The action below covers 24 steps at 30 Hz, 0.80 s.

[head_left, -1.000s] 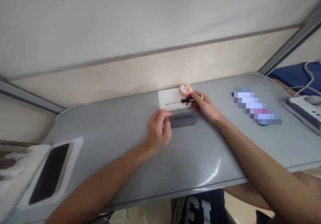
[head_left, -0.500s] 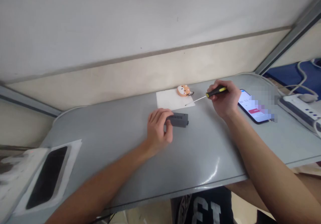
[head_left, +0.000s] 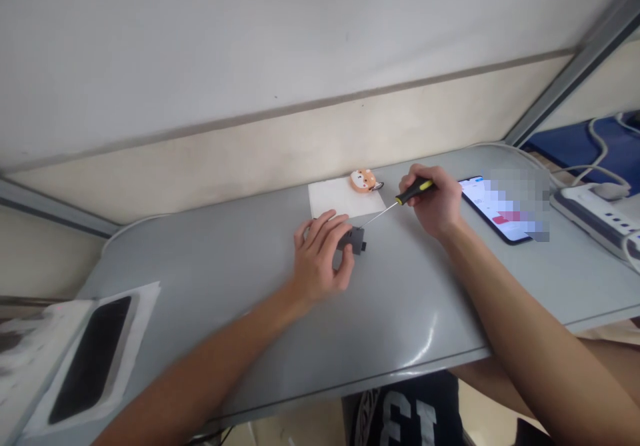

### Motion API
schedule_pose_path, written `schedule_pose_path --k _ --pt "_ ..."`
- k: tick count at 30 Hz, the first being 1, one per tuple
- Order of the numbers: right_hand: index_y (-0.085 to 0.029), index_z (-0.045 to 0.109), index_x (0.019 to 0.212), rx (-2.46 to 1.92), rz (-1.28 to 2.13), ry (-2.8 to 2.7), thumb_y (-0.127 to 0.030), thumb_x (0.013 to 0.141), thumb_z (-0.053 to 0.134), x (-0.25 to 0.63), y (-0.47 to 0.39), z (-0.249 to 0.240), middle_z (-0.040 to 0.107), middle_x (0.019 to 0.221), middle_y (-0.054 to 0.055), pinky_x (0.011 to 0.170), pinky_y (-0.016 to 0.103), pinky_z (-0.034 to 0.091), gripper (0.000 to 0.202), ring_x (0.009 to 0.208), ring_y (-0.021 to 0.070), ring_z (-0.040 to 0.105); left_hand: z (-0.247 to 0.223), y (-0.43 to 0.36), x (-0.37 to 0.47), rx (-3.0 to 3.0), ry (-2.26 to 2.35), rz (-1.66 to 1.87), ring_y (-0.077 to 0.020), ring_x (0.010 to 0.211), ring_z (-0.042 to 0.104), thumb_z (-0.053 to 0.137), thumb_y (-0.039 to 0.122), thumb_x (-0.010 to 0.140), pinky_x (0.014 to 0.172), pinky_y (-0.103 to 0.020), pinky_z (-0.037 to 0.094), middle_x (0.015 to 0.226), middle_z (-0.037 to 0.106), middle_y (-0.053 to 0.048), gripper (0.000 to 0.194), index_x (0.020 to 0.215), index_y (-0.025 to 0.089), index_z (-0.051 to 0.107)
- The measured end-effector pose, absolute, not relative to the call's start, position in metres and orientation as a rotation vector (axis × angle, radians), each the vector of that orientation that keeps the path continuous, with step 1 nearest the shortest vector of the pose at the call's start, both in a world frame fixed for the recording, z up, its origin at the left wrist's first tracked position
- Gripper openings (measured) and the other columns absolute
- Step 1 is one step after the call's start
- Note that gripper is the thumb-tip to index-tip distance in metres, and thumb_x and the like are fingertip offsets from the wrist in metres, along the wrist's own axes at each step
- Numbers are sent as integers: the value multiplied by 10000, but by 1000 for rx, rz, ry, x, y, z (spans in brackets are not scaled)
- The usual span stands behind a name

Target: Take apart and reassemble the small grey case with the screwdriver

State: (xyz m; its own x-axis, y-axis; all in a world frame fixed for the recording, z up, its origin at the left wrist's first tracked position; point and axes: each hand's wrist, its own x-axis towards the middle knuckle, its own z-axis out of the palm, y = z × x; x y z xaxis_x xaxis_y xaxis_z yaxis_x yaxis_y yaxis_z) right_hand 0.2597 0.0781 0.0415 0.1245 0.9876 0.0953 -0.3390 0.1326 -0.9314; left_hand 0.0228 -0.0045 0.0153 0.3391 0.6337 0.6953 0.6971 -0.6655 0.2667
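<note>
My left hand (head_left: 323,253) is closed around a small dark grey box with vent slots (head_left: 355,240), holding it down on the desk. Fingers lie along its far side and the thumb presses the near side, so its left part is hidden. A black and yellow screwdriver (head_left: 415,191) sits in my right hand (head_left: 439,201), gripped by the handle. Its thin shaft slants down to the left, and the tip is at the box's top, near the far right corner. Whether the tip sits in a screw is too small to tell.
Behind the box lies white paper (head_left: 327,197) with an orange animal-faced case (head_left: 363,180) on it. A lit phone (head_left: 493,209) is to the right, beside a white power strip (head_left: 595,216). At the left, a dark phone (head_left: 93,359) rests on white sheets. A wall (head_left: 250,146) bounds the back.
My right hand has moved left and the screwdriver tip has come down from above the paper onto the box. My left hand has slid farther over the box, covering more of it.
</note>
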Motion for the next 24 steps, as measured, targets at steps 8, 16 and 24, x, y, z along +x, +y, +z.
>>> schedule_pose_path --k 8,16,24 --pt "-222 592 600 -935 1187 -973 -513 807 683 258 76 41 540 667 44 458 318 359 369 547 143 450 14 -5 23 -2533 -1259 -1173 -285 1238 681 566 191 935 1112 -475 329 1264 766 -82 335 1258 245 634" --pt "-206 607 603 -914 1224 -933 -430 788 692 259 76 42 508 648 34 445 291 359 303 549 132 462 11 -3 23 -2519 -1231 -1163 -273 1207 692 580 148 924 1094 -469 325 1254 768 -55 332 1223 272 657" --pt "-205 591 620 -897 1255 -740 -350 736 687 261 85 35 498 650 16 413 249 342 209 566 125 506 10 -1 21 -2553 -1102 -1036 -252 1228 679 563 110 925 1077 -431 360 1302 752 -53 436 1324 274 626"
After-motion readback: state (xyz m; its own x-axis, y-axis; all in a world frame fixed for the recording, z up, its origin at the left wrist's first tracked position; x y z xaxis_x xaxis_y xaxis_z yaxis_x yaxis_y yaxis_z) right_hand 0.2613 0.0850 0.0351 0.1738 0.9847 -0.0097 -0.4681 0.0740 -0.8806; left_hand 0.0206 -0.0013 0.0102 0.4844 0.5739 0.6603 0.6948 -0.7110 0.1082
